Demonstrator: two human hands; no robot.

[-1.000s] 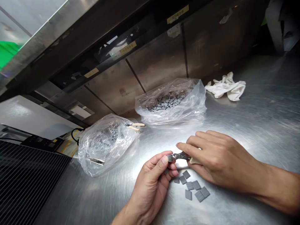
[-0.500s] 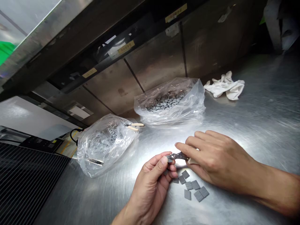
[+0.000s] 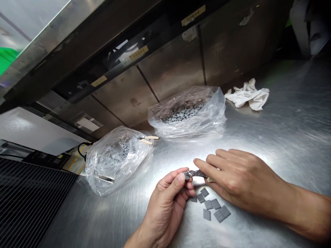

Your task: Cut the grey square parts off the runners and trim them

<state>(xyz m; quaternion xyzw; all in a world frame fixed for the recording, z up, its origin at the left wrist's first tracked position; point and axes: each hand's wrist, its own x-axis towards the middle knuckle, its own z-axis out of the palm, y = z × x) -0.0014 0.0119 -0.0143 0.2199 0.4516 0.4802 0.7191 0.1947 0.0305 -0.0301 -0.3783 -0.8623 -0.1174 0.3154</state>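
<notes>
Between thumb and fingers, my left hand (image 3: pixel 172 198) pinches a small grey ridged piece (image 3: pixel 187 177), mostly hidden by the fingertips. My right hand (image 3: pixel 232 172) is wrapped round the handles of metal pliers (image 3: pixel 196 173), whose jaws meet the grey piece at my left fingertips; whether they are cutters I cannot tell. Just below the hands, several flat grey square pieces (image 3: pixel 215 204) with grooved faces lie loose on the metal table (image 3: pixel 292 148).
A clear plastic bag (image 3: pixel 207 120) of many small grey pieces stands against the back wall. Left of it, another clear bag (image 3: pixel 103 165) carries a light-handled tool (image 3: pixel 150 138) on its edge. A white glove (image 3: pixel 249 94) lies at back right; a black ribbed surface (image 3: pixel 31 199) is at left.
My right hand has dipped slightly, and the pliers' handles with it. My left hand keeps its pinch in nearly the same place. The loose pieces and bags have not moved.
</notes>
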